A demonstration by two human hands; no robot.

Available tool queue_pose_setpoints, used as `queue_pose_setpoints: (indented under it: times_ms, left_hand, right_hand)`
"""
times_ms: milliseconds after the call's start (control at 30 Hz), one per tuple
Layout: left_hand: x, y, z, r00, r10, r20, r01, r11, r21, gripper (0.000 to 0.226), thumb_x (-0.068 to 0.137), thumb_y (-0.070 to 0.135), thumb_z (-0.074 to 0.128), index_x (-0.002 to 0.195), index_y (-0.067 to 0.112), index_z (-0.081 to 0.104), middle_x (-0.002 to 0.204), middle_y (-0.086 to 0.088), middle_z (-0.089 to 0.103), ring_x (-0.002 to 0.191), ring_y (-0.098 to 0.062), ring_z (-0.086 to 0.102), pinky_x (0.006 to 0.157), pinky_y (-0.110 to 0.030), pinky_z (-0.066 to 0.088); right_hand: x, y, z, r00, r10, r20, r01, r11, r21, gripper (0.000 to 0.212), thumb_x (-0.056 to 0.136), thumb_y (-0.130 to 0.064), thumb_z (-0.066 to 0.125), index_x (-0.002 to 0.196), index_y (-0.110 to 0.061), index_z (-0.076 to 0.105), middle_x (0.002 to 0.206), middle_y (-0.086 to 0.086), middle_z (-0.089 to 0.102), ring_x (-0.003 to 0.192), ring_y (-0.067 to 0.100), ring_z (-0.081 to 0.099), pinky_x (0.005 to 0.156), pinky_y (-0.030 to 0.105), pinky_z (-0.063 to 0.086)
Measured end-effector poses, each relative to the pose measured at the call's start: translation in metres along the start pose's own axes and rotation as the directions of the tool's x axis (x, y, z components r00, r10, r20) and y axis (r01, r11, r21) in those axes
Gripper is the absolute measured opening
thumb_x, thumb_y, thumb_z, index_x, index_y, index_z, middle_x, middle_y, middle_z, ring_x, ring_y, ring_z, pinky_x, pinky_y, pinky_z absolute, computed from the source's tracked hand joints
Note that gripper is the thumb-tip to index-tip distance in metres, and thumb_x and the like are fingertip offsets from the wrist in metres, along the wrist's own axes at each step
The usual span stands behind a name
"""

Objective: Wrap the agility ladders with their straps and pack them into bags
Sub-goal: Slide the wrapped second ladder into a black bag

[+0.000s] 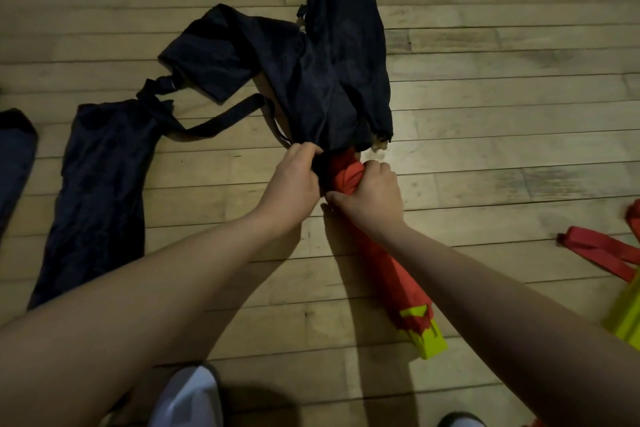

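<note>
A bundled agility ladder (pixel 391 274), yellow-green rungs wrapped in red strap, lies on the wooden floor and points away from me. Its far tip sits at the mouth of a long dark navy bag (pixel 343 55) that stretches up the middle of the view. My left hand (pixel 294 177) grips the edge of the bag's opening. My right hand (pixel 372 194) grips the red-wrapped top of the bundle, just beside the left hand. How far the tip is inside the bag is hidden by my hands.
A second dark bag (pixel 100 191) with a shoulder strap lies on the left, and the edge of another (pixel 14 156) is at the far left. Another ladder (pixel 623 308) with loose red straps lies at the right edge. My shoe (pixel 190 399) is below.
</note>
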State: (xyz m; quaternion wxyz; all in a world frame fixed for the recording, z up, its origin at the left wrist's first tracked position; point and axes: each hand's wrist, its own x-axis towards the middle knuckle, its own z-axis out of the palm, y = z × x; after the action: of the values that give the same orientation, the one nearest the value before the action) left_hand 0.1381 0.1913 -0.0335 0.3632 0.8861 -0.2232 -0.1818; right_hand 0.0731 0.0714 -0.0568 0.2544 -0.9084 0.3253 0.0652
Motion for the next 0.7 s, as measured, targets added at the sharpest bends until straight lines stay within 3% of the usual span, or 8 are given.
queue_pose_setpoints:
  times_ms: [133, 267, 333, 400, 467, 533, 700]
  left_hand:
    - [0.003, 0.011, 0.010, 0.999, -0.021, 0.041, 0.023, 0.998, -0.052, 0.036, 0.097, 0.003, 0.038, 0.131, 0.008, 0.046, 0.126, -0.007, 0.045, 0.113, -0.017, 0.046, 0.090, -0.021, 0.035]
    - [0.003, 0.018, 0.014, 0.997, -0.045, 0.064, 0.050, 0.996, -0.075, 0.036, 0.098, 0.023, 0.050, 0.133, 0.016, 0.048, 0.125, -0.003, 0.055, 0.113, -0.017, 0.052, 0.088, -0.023, 0.038]
    - [0.004, 0.020, 0.013, 0.998, -0.041, 0.047, 0.044, 0.998, -0.052, 0.032, 0.099, 0.023, 0.050, 0.130, 0.017, 0.055, 0.119, -0.003, 0.062, 0.108, -0.018, 0.057, 0.085, -0.022, 0.041]
    - [0.005, 0.022, 0.012, 0.998, -0.061, 0.017, 0.062, 0.995, -0.081, 0.026, 0.100, 0.023, 0.046, 0.117, 0.014, 0.064, 0.103, -0.004, 0.067, 0.091, -0.019, 0.061, 0.078, -0.025, 0.045]
    - [0.005, 0.023, 0.012, 0.995, -0.099, 0.020, 0.101, 0.983, -0.153, 0.027, 0.101, 0.026, 0.044, 0.099, 0.010, 0.065, 0.081, -0.004, 0.062, 0.072, -0.015, 0.056, 0.068, -0.030, 0.043]
    - [0.006, 0.022, 0.012, 0.991, -0.128, 0.046, 0.135, 0.968, -0.211, 0.032, 0.101, 0.031, 0.043, 0.091, 0.009, 0.063, 0.075, -0.006, 0.060, 0.067, -0.016, 0.055, 0.064, -0.036, 0.045]
    - [0.003, 0.018, 0.001, 0.987, -0.154, 0.052, 0.162, 0.942, -0.293, 0.032, 0.103, 0.030, 0.040, 0.110, 0.010, 0.064, 0.103, -0.010, 0.067, 0.096, -0.023, 0.061, 0.087, -0.041, 0.048]
  right_hand:
    - [-0.028, 0.025, 0.002, 0.999, -0.054, 0.006, 0.055, 0.994, -0.099, 0.072, 0.069, -0.055, 0.075, 0.115, -0.008, 0.047, 0.114, 0.010, 0.049, 0.107, 0.027, 0.048, 0.089, 0.036, 0.041]
    - [-0.057, 0.047, 0.001, 0.998, 0.000, 0.065, 0.008, 0.993, -0.121, 0.070, 0.070, -0.058, 0.073, 0.115, -0.012, 0.044, 0.114, 0.006, 0.048, 0.107, 0.026, 0.050, 0.086, 0.036, 0.043]
    - [-0.064, 0.054, -0.001, 0.994, 0.039, 0.099, -0.025, 0.990, -0.136, 0.068, 0.073, -0.058, 0.070, 0.116, -0.013, 0.043, 0.115, 0.006, 0.048, 0.107, 0.026, 0.051, 0.082, 0.037, 0.043]
    - [-0.067, 0.057, -0.003, 0.992, 0.043, 0.115, -0.028, 0.992, -0.126, 0.063, 0.075, -0.056, 0.068, 0.114, -0.013, 0.043, 0.113, 0.006, 0.049, 0.105, 0.028, 0.053, 0.077, 0.037, 0.042]
    - [-0.065, 0.056, -0.006, 0.990, 0.018, 0.140, -0.010, 0.999, -0.053, 0.057, 0.077, -0.051, 0.068, 0.112, -0.013, 0.043, 0.110, 0.006, 0.050, 0.099, 0.029, 0.055, 0.071, 0.034, 0.038]
    - [-0.060, 0.051, -0.010, 0.988, 0.001, 0.156, -0.014, 0.997, 0.081, 0.051, 0.076, -0.044, 0.070, 0.107, -0.012, 0.044, 0.105, 0.006, 0.050, 0.093, 0.027, 0.054, 0.070, 0.032, 0.038]
    - [-0.050, 0.025, -0.007, 0.986, 0.017, 0.168, -0.074, 0.938, 0.339, 0.046, 0.072, -0.036, 0.074, 0.101, -0.011, 0.048, 0.098, 0.007, 0.057, 0.081, 0.018, 0.055, 0.058, 0.028, 0.039]
